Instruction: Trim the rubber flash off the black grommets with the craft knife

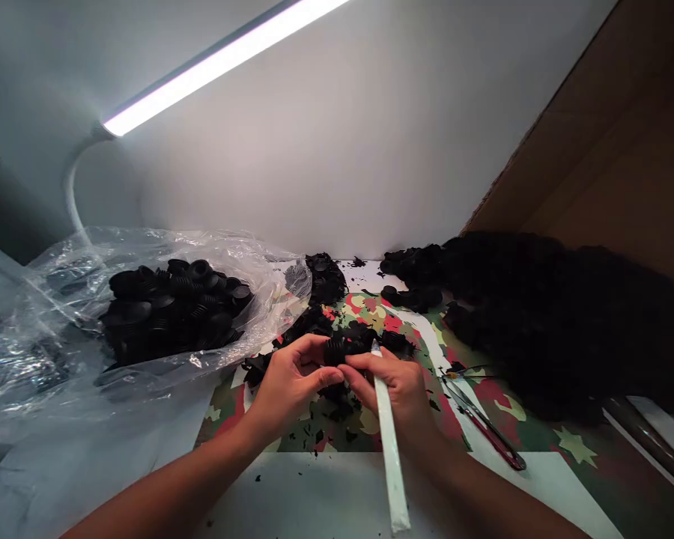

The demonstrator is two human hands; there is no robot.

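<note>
My left hand point(292, 378) and my right hand point(398, 385) meet over the table, both pinched on a small black ribbed rubber part point(335, 350) held between them. A long white-handled tool point(389, 442) also lies in my right hand, its handle running back along my wrist and its tip up by the part. Black trimmings point(337, 404) lie scattered under the hands on a camouflage-patterned mat point(499, 397).
A clear plastic bag point(162, 299) with several black rubber parts sits at left. A big heap of black parts point(550, 307) fills the right, by a brown cardboard wall point(612, 150). Red-handled scissors point(486, 427) lie right of my right hand. A lit lamp bar point(219, 60) hangs overhead.
</note>
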